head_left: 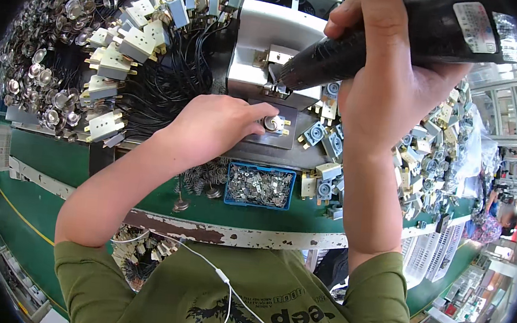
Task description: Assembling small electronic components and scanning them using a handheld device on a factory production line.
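Note:
My right hand (382,80) grips a thick black electric screwdriver (335,57) that slants down to the left. Its narrow end reaches the front of a white bench machine (250,50); the very tip is hard to make out. Lower left of it, my left hand (215,124) is closed, thumb and forefinger at a small part with a round metal cap (271,123) and brass terminals. That part rests on a grey metal plate (282,140) in front of the machine. My palm hides the other fingers.
A blue box of small metal pieces (260,186) stands near the front edge. White blocks with black wires (120,57) and metal caps (68,15) pile up at left; grey and white switch bodies (416,151) crowd the right. Another person (491,225) is far right.

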Available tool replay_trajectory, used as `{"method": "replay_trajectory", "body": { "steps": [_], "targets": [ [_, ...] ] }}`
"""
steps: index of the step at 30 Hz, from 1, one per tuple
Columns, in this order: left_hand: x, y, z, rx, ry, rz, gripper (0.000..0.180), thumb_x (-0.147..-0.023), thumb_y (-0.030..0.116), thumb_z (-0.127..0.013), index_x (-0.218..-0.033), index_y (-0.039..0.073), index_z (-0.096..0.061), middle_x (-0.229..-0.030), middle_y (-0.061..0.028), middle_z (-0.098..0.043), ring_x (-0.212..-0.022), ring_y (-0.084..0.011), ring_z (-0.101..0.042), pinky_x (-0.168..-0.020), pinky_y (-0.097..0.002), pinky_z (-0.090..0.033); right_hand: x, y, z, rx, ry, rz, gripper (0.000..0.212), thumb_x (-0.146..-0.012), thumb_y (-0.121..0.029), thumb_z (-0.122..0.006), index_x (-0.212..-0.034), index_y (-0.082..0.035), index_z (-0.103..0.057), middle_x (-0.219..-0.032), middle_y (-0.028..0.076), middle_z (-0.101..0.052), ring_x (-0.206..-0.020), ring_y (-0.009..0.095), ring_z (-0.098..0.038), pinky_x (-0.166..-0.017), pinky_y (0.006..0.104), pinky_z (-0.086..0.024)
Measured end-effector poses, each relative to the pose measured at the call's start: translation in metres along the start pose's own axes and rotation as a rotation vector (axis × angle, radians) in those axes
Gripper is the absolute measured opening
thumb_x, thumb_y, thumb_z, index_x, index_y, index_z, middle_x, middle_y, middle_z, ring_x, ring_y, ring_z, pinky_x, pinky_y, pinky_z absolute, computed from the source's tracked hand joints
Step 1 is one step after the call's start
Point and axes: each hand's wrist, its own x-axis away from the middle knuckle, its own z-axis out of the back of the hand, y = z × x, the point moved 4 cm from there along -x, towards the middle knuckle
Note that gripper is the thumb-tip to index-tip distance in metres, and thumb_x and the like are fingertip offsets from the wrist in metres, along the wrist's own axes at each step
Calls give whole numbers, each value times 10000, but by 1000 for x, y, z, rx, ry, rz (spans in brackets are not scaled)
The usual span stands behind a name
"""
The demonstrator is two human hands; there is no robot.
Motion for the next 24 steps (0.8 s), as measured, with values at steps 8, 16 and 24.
{"method": "replay_trajectory", "body": {
  "steps": [8,16,24],
  "targets": [
    [1,-2,-1,13,31,-22,366,-952,265,-687,-1306,192,-631,-910,-115,-728,-842,-346,-704,-714,-463,-562,10,-11,-14,-7,46,-132,255,-895,12,-781,-1081,1,-606,-842,64,-693,-599,120,-641,-529,245,-515],
    [0,-1,1,5,-3,2,346,-982,306,-632,-1301,171,-629,-905,-120,-727,-882,-331,-720,-719,-468,-571,9,-2,-18,-49,-20,-134,325,-860,41,-803,-1098,-10,-586,-871,74,-708,-670,110,-664,-581,239,-537],
    [0,1,0,-23,27,-34,328,-977,291,-636,-1285,178,-635,-849,-102,-719,-832,-318,-724,-676,-456,-569,-27,29,-25,-662,-608,289,429,-802,-106,-867,-1156,-1,-649,-947,88,-732,-741,124,-680,-655,271,-557]
  ]
}}
